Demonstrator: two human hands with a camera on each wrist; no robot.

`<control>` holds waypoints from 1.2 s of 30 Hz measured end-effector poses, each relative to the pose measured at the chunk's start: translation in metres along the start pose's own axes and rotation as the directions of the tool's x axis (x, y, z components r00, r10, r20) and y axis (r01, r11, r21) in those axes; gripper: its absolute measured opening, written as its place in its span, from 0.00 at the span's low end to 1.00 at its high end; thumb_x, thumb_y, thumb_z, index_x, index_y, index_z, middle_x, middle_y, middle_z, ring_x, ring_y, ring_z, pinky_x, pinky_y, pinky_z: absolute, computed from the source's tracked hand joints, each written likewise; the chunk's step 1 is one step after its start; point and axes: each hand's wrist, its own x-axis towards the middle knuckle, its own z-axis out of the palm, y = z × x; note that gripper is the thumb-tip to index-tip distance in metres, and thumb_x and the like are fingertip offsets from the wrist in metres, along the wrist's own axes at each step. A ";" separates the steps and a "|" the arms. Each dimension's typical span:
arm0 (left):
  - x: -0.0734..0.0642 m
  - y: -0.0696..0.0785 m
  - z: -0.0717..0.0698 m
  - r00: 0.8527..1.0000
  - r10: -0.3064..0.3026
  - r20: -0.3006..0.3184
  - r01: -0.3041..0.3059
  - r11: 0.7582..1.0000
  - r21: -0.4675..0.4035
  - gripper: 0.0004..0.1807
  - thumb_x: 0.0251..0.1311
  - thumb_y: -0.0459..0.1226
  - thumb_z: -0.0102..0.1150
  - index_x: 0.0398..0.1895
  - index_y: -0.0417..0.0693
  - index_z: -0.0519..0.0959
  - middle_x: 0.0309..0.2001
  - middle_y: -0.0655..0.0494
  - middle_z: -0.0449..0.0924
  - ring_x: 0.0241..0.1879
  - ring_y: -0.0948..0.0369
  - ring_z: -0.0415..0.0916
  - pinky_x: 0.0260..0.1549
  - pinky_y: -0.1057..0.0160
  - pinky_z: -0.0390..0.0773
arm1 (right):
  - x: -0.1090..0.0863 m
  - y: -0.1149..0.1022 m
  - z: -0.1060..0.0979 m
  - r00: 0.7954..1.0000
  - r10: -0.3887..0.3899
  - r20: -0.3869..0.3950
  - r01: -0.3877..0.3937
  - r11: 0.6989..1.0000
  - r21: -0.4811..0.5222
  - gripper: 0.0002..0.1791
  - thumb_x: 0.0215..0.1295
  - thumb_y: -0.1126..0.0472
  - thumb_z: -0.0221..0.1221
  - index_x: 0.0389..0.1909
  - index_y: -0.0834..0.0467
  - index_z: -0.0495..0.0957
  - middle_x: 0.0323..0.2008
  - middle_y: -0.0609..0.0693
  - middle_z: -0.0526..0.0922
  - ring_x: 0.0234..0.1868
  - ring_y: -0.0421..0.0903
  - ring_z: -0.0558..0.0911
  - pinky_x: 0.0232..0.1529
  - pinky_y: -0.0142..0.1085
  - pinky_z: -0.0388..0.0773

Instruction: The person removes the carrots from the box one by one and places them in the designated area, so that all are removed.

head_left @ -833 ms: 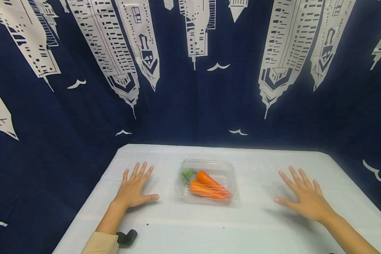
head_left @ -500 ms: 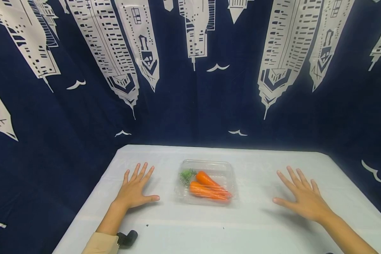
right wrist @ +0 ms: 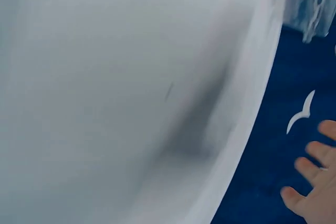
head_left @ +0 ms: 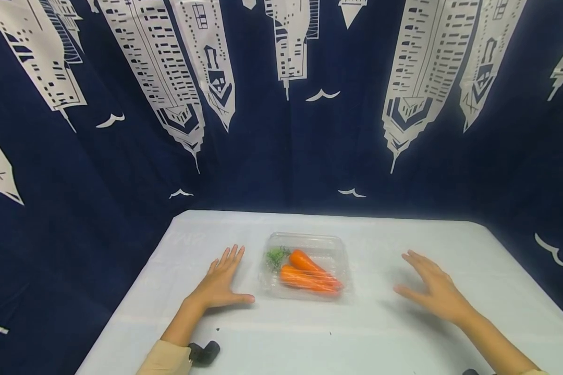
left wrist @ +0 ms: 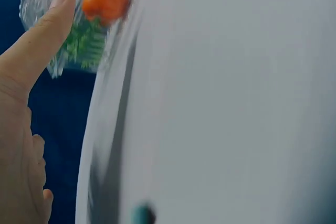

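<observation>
A clear plastic box [head_left: 330, 250] lies in the middle of the table, its lid apparently down. Inside are orange carrots [head_left: 305, 280] and a feathery green sprig [head_left: 277, 256] on the left. My left hand [head_left: 221, 284] hovers just left of the box, fingers straight and thumb spread toward it, holding nothing. In the left wrist view the thumb [left wrist: 47, 30] overlaps the box from that angle. Farther off on the right, my right hand [head_left: 433, 291] is held above the table, slightly blurred, fingers extended and holding nothing. The right wrist view catches only a corner of the box [right wrist: 304, 9].
A white cloth covers the table [head_left: 281, 344], with small dark specks near the front. Behind hangs a dark blue curtain [head_left: 291, 172] printed with white buildings and birds. A black wrist device [head_left: 205, 354] sits at the left sleeve.
My left hand has moved right, closer to the box. The right hand has shifted slightly left and turned, its fingers drawing closer together. The box has stayed in place.
</observation>
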 end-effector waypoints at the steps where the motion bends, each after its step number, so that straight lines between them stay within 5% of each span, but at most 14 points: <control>1: 0.001 0.003 0.003 1.000 -0.002 0.014 0.002 0.999 -0.040 0.70 0.39 0.69 0.68 0.78 0.45 0.44 0.77 0.42 0.40 0.75 0.44 0.38 0.68 0.35 0.43 | 0.001 -0.004 0.002 1.000 0.022 0.019 -0.023 0.999 0.029 0.44 0.62 0.44 0.64 0.70 0.64 0.61 0.69 0.69 0.60 0.68 0.71 0.57 0.58 0.73 0.54; 6: 0.008 0.017 0.015 0.997 0.006 0.071 0.009 0.977 -0.214 0.69 0.42 0.65 0.70 0.78 0.42 0.42 0.77 0.43 0.40 0.76 0.49 0.37 0.71 0.41 0.40 | 0.008 -0.025 0.018 0.995 0.074 0.061 -0.082 0.987 0.138 0.35 0.65 0.47 0.62 0.64 0.66 0.68 0.60 0.68 0.73 0.60 0.69 0.69 0.56 0.66 0.66; 12: 0.017 0.029 0.026 0.994 -0.003 0.106 0.039 0.937 -0.346 0.68 0.41 0.63 0.72 0.79 0.46 0.42 0.77 0.45 0.41 0.75 0.50 0.38 0.71 0.44 0.39 | 0.015 -0.043 0.037 1.000 0.014 -0.007 -0.012 0.972 0.233 0.27 0.61 0.53 0.67 0.58 0.63 0.75 0.53 0.59 0.81 0.57 0.61 0.76 0.55 0.61 0.71; 16: 0.020 0.032 0.033 0.995 -0.034 0.098 0.072 0.905 -0.420 0.68 0.41 0.61 0.74 0.79 0.48 0.42 0.77 0.43 0.43 0.74 0.44 0.44 0.69 0.40 0.48 | 0.020 -0.052 0.046 0.997 -0.046 -0.055 0.058 0.968 0.243 0.24 0.58 0.55 0.69 0.53 0.61 0.79 0.49 0.54 0.83 0.53 0.57 0.79 0.53 0.58 0.74; 23: 0.024 0.032 0.042 0.990 -0.100 0.100 0.137 0.852 -0.506 0.67 0.41 0.59 0.75 0.79 0.53 0.41 0.76 0.41 0.47 0.71 0.40 0.51 0.64 0.34 0.56 | 0.027 -0.059 0.057 0.994 -0.095 -0.061 0.107 0.965 0.239 0.21 0.55 0.56 0.71 0.48 0.60 0.81 0.45 0.50 0.84 0.51 0.56 0.80 0.51 0.58 0.76; 31: 0.025 0.035 0.050 0.993 -0.097 0.063 0.115 0.804 -0.584 0.66 0.42 0.56 0.76 0.79 0.54 0.43 0.75 0.41 0.50 0.71 0.40 0.51 0.64 0.35 0.56 | 0.028 -0.064 0.062 0.994 -0.092 -0.059 0.103 0.966 0.238 0.21 0.51 0.55 0.73 0.46 0.57 0.82 0.44 0.47 0.85 0.51 0.54 0.80 0.51 0.56 0.77; 36: 0.025 0.039 0.053 0.993 -0.106 0.044 0.111 0.796 -0.596 0.65 0.42 0.55 0.77 0.79 0.54 0.44 0.74 0.40 0.53 0.70 0.40 0.54 0.63 0.35 0.58 | 0.029 -0.068 0.062 0.994 -0.087 -0.069 0.101 0.962 0.253 0.20 0.52 0.53 0.74 0.45 0.55 0.83 0.43 0.46 0.85 0.49 0.53 0.81 0.50 0.55 0.77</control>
